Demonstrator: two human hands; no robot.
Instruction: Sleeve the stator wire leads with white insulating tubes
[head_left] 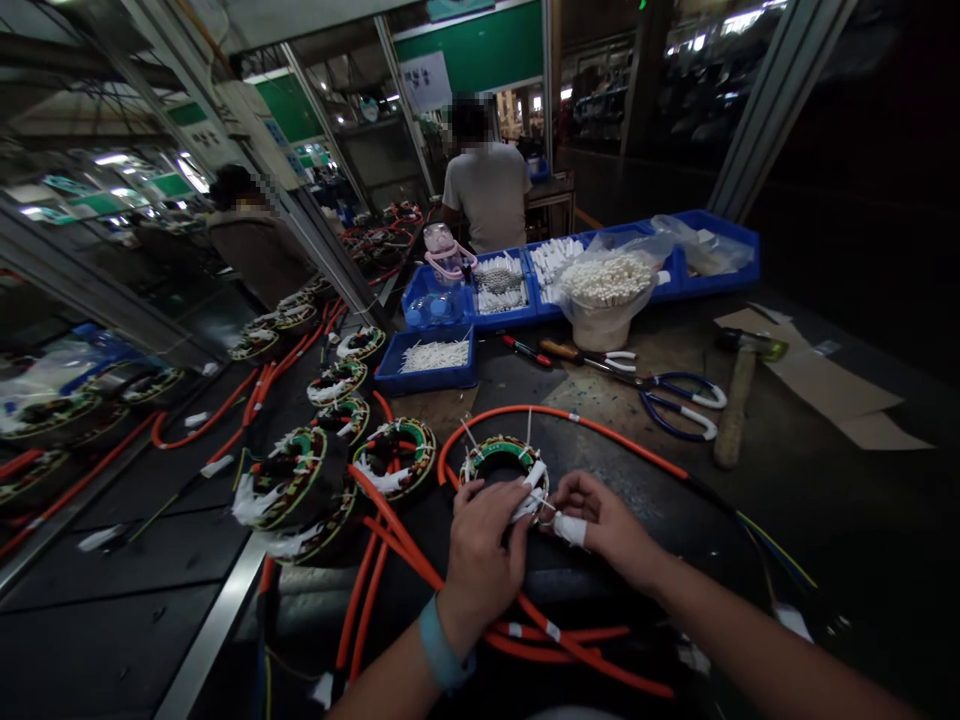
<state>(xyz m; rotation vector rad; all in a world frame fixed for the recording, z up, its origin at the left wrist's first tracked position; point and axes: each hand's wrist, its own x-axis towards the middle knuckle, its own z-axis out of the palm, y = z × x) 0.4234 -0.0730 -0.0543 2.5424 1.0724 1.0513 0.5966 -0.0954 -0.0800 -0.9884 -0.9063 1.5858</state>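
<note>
A motor stator (471, 462), a ring with green lining and copper windings, lies on the dark bench in front of me. My left hand (487, 535) is closed over its near side, fingers pressing on a white sleeve (536, 474) at the rim. At the ring's right edge, my right hand (611, 525) is closed in a pinch at a thin white cable tie; the fingertips partly hide it. White wrapping (571, 530) covers my right thumb. More thin white ties stand up from the ring's far side. An orange cable (600, 424) curves around behind the stator.
Several other stators (394, 455) with orange leads sit to the left. Behind are blue bins (510, 318) of white sleeves, a bag (604, 320) of white sticks and a blue tray (426, 380). Scissors (679, 400) and a hammer (735, 410) lie right. Two people are farther back.
</note>
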